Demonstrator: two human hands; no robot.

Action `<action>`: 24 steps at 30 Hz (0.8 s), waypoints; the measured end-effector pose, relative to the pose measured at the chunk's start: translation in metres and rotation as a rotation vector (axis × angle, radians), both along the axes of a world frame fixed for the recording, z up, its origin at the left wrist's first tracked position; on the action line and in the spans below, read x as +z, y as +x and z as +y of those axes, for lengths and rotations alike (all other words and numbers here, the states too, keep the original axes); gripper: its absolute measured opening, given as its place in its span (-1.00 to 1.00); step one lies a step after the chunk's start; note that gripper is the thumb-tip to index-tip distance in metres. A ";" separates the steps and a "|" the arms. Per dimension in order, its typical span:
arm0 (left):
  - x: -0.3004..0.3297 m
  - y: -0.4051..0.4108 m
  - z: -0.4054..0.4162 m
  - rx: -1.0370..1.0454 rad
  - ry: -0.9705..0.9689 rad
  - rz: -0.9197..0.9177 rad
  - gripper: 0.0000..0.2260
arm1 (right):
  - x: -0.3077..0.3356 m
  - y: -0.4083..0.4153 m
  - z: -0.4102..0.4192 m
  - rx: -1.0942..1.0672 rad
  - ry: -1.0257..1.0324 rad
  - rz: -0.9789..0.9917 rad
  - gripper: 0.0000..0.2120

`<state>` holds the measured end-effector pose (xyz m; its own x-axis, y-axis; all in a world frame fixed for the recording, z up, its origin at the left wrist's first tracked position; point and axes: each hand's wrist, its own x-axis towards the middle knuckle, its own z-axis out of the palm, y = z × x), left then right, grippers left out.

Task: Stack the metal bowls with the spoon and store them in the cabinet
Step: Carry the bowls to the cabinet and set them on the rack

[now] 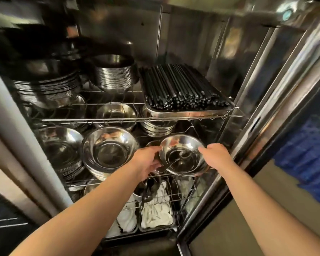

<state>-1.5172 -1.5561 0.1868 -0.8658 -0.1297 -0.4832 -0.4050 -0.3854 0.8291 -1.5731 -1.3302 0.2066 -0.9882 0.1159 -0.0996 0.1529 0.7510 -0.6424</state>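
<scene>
Both hands hold one small stack of metal bowls at the open cabinet, level with the middle wire shelf, at its right end. The left hand has its grip closed on the left rim, fingers curled over the edge; the right hand grasps the right rim, thumb lying along the top. A spoon lies inside the top bowl – its head near the centre, its handle running down-left over the rim toward the left hand. The stack tilts slightly toward the camera; whether its base touches the shelf cannot be told.

To the left on the same shelf stands a taller stack of larger bowls, just beside the held ones, and further left another stack. Behind, partly hidden under the upper shelf, more bowls sit.

The upper shelf carries a metal tray heaped with black chopsticks on the right, a pile of round dishes in the middle and a pile of plates on the left.

Below, the bottom rack holds containers of white cloths and a dark utensil – blurred, so its kind is unclear. The cabinet door stands open at right.
</scene>
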 end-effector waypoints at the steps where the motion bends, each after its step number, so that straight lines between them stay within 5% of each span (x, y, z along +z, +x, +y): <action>1: -0.003 -0.006 0.002 0.017 0.010 -0.008 -0.79 | -0.001 -0.005 0.000 0.009 0.009 -0.008 -0.63; 12: -0.020 -0.055 0.018 0.061 -0.014 -0.059 -0.74 | -0.027 -0.067 -0.007 -0.003 0.116 -0.086 -0.46; 24: -0.044 -0.082 0.024 0.075 -0.036 -0.070 -0.79 | -0.041 -0.081 -0.006 0.012 0.268 -0.060 -0.54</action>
